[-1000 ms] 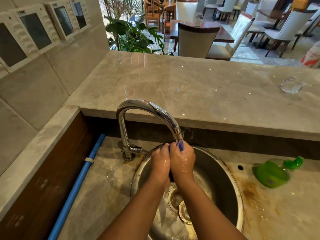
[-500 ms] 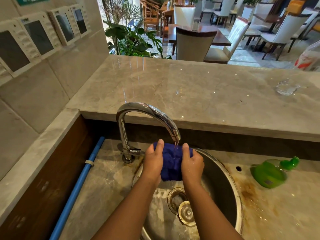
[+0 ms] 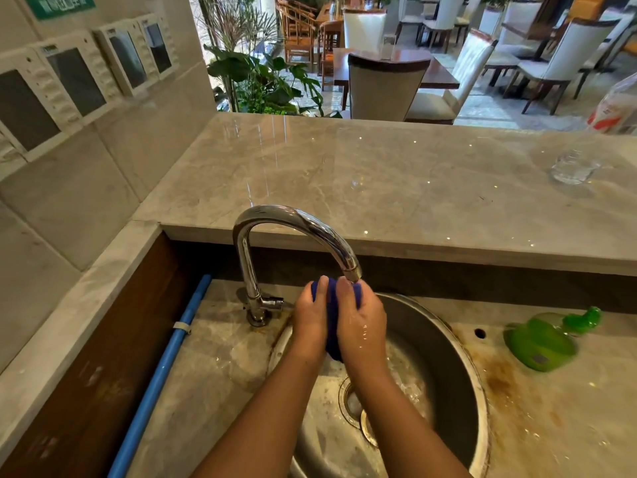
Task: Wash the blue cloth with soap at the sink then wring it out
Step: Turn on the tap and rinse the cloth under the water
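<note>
The blue cloth point(image 3: 333, 315) is a dark, wet, bunched wad pressed between two hands just under the mouth of the faucet point(image 3: 296, 229), above the rear-left part of the round steel sink point(image 3: 458, 367). Only a narrow strip of it shows: a rounded top between the thumbs, a band running down between the palms, and a small lump below the heels of the hands. As held, its long axis runs roughly up and down in the view, from the spout toward the drain point(image 3: 355, 405).

The left hand point(image 3: 310, 322) clamps the cloth from the left, thumb up against its top; the right hand point(image 3: 363, 326) closes on it from the right, its back shiny with water. The fingers of both curl around the far side, out of sight.

The sink's rear rim lies just behind the hands, and the faucet's upright stem stands just left of the left hand. The bowl is open to the right and toward the viewer. Beyond the rim, a green soap bottle point(image 3: 541, 343) lies on its side on the stained wet counter point(image 3: 551, 426), well apart from the hands. A raised marble ledge point(image 3: 379, 181) overhangs behind the faucet, bearing a clear glass point(image 3: 572, 167) at far right. A blue pipe point(image 3: 162, 374) runs along the left wall.
</note>
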Tool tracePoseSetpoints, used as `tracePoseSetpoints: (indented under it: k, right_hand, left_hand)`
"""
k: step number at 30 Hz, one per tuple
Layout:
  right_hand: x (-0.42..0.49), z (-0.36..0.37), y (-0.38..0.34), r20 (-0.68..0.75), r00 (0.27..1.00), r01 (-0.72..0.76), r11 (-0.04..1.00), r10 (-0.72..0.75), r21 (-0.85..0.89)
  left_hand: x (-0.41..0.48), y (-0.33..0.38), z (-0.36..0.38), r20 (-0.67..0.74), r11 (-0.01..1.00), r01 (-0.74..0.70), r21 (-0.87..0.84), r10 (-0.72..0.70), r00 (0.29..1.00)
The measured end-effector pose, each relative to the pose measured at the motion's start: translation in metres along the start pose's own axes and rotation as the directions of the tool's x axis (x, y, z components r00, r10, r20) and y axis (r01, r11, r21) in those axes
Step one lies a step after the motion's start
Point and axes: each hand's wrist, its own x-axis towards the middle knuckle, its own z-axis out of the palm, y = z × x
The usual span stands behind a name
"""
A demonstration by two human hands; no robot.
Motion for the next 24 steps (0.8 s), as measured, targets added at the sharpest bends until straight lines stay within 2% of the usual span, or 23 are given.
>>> tracePoseSetpoints:
  k: [3,6,9,14,17,20,22,24]
  right_hand:
    - [0.001,0.011,0.008,-0.083,0.993,0.073,0.984,-0.087,-0.163]
    - [0.015,0.011,0.02,-0.052,0.986,0.138,0.944,-0.161,-0.299]
    - [0.032,0.003,0.03,-0.067,0.997,0.01,0.957,-0.03,-0.289]
    - [0.047,-0.002,0.04,-0.093,0.978,-0.2,0.967,0.187,-0.159]
    - [0.037,-0.007,0.031,-0.186,0.956,-0.238,0.97,0.227,-0.043]
    - [0.016,-0.009,0.014,-0.131,0.987,-0.088,0.996,0.089,0.014]
    - [0.005,-0.003,0.007,-0.049,0.998,0.038,0.997,-0.042,-0.067]
    - [0.0,0.003,0.007,-0.041,0.996,0.068,0.987,-0.075,-0.145]
  left_hand:
    - [-0.007,-0.001,0.007,0.13,0.951,0.174,-0.257,-0.144,0.981]
    - [-0.007,-0.009,0.004,0.205,0.884,0.247,-0.396,-0.178,0.963]
    - [-0.011,-0.011,0.0,0.208,0.861,0.267,-0.433,-0.194,0.959]
    - [-0.016,-0.005,-0.006,0.207,0.9,0.193,-0.391,-0.119,0.971]
    - [-0.011,0.004,-0.01,0.118,0.976,0.031,-0.215,-0.005,0.993]
    - [-0.004,0.01,-0.008,0.059,0.98,0.079,-0.183,-0.07,0.996]
    - [0.001,0.008,-0.001,0.058,0.974,0.143,-0.178,-0.135,0.989]
    - [0.0,0.006,0.006,0.074,0.965,0.18,-0.188,-0.169,0.983]
